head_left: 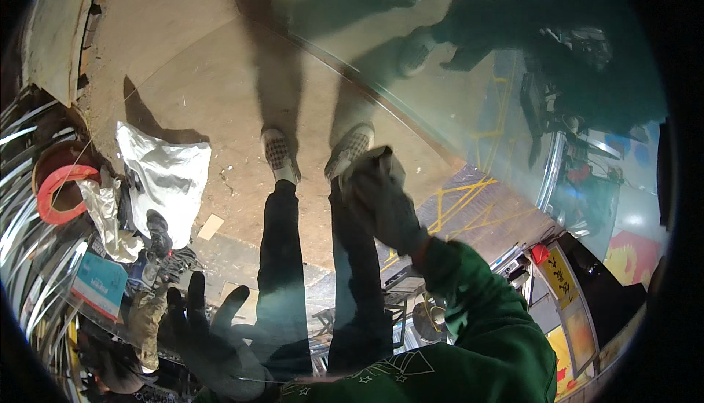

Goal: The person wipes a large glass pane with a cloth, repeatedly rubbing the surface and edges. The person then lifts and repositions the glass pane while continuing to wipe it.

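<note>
My right hand (pixel 389 209), in a grey glove, reaches up in front of my right leg. Its fingers are closed on a crumpled, light grey cloth-like bundle (pixel 394 164) with a dark edge. The blur keeps me from telling exactly what it is. Low on the left, my left hand (pixel 220 344) wears a dark grey glove. Its fingers are spread and nothing is in them. Beyond the bundle, a large glassy sheet (pixel 455 121) shows reflections of legs and a shoe.
A white plastic sack (pixel 165 176) lies on the brown floor at left. Beside it are a red ring-shaped roll (pixel 55 198), a blue-and-white box (pixel 99 286) and many long, shiny strips (pixel 29 256). Metal bars (pixel 551 172) and a yellow sign (pixel 561 278) show at right.
</note>
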A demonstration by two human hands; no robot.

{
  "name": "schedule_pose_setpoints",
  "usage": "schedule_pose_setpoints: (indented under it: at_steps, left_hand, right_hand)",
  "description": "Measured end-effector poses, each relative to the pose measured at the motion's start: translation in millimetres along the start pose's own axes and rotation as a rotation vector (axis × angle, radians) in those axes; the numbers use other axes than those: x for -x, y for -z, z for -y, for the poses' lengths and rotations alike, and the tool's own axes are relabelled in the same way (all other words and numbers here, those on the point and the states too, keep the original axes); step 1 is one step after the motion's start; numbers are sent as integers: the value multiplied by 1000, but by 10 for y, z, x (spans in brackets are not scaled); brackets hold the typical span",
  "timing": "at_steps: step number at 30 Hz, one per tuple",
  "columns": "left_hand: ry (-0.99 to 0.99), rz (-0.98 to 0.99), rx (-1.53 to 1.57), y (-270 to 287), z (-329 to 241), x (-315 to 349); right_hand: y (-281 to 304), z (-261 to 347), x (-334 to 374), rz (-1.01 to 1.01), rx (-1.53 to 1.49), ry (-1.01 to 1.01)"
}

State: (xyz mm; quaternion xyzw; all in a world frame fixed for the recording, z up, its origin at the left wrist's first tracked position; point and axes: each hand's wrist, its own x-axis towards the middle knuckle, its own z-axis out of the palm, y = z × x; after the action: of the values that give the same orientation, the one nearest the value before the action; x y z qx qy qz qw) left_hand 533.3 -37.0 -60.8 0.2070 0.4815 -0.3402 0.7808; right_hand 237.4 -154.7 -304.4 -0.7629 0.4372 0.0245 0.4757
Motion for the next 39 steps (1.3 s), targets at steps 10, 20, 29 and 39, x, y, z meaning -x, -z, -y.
schedule_pose_setpoints:
  at_steps: [10,20,29,39]
  left_hand:
    - [-115,-86,-900,-30,-116,59]
    - [82,41,-537,-71,-26,-7]
    - [-451,195,-1640,-161,547,83]
    - [-715,379,-2027,-91,456,58]
  right_hand:
    - [-808,-904,-1416,-116,-37,-320]
    - [-87,703,-1277,-58,-53,-2]
    - [183,2131,-670,-37,-328,374]
    - [454,2167,-698,-103,-358,411]
